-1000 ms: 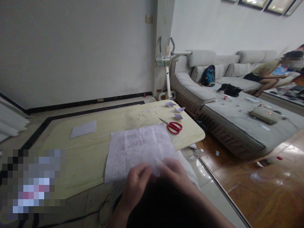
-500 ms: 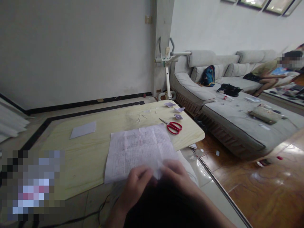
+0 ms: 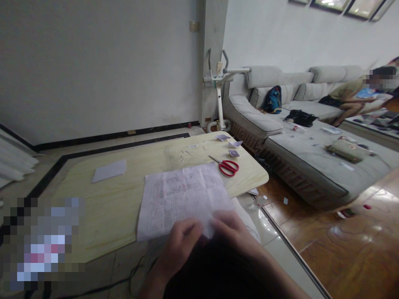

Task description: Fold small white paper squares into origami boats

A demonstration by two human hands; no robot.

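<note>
My left hand [image 3: 183, 238] and my right hand [image 3: 229, 224] meet at the near edge of a large printed sheet of paper [image 3: 183, 195] on the table. Between their fingertips is a whitish piece of paper [image 3: 208, 229], pinched from both sides. Blur hides whether it is a separate piece or the sheet's own corner. Beyond the sheet lie red-handled scissors [image 3: 229, 167], closed, with their tips toward the upper left. Several small folded paper shapes [image 3: 234, 153] stand near the table's far right corner. Thin paper scraps [image 3: 187, 152] are scattered left of them.
A flat pale sheet [image 3: 109, 170] lies on the left of the wooden table [image 3: 102, 211]. At the right stands a grey sofa [image 3: 299, 162] with bags on it, where a person [image 3: 349, 93] sits. A white exercise machine [image 3: 220, 99] stands behind the table.
Both hands stay in nearly the same place, with the left fingertips shifted slightly right toward the right hand. The sheet, scissors and folded shapes have not moved.
</note>
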